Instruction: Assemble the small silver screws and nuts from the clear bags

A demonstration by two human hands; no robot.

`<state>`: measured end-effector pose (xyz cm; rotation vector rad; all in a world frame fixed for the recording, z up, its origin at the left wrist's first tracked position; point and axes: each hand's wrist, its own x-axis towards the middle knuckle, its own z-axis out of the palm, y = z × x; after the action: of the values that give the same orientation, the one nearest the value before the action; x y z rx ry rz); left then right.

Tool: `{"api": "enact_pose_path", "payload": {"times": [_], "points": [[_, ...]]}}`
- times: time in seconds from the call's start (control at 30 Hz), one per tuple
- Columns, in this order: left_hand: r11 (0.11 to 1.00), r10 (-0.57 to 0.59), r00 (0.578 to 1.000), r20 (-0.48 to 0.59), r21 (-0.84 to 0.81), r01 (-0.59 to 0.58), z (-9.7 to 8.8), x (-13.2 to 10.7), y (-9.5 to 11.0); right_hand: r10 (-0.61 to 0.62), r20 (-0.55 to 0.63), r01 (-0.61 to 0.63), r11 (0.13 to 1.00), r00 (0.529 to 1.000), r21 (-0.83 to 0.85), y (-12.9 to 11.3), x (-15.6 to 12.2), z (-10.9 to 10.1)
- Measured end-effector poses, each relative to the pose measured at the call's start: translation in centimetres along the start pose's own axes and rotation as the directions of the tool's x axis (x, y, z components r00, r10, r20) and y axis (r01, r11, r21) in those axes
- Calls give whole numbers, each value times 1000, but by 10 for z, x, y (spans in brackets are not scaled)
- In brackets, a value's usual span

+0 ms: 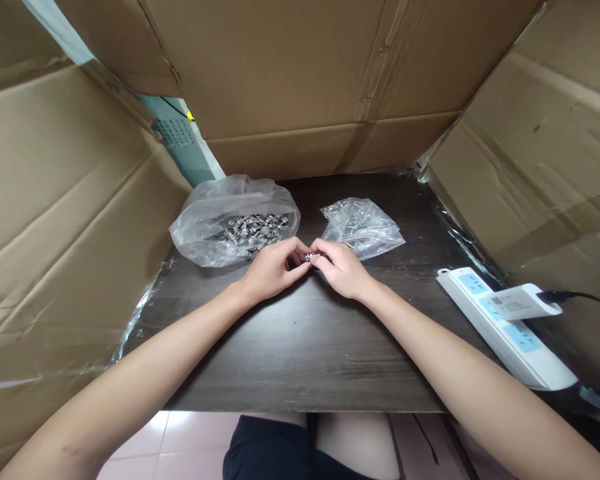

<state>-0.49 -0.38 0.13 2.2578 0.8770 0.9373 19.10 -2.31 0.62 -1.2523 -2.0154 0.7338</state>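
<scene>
My left hand (273, 267) and my right hand (340, 267) meet fingertip to fingertip over the dark wooden table (300, 347). Both pinch a small metal part (309, 257) between them, with fingers curled. Just behind the left hand lies an open clear plastic bag (200, 227) holding a pile of several small metal screws (253, 228). Behind the right hand lies a smaller clear zip bag (363, 227) with a few small parts inside.
Cardboard walls (60, 220) enclose the table on the left, back and right. A white power strip (505, 327) with a white plug adapter (523, 301) lies at the right edge. My lap and a tiled floor show below the table's front edge.
</scene>
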Motion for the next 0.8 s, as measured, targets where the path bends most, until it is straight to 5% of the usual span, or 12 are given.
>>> {"api": "enact_pose_path", "payload": {"times": [0.8], "points": [[1000,5,1000,-6,12,-4,0,-1,-1,-15,-26,15,1000,1000,2,3,0,2]]}}
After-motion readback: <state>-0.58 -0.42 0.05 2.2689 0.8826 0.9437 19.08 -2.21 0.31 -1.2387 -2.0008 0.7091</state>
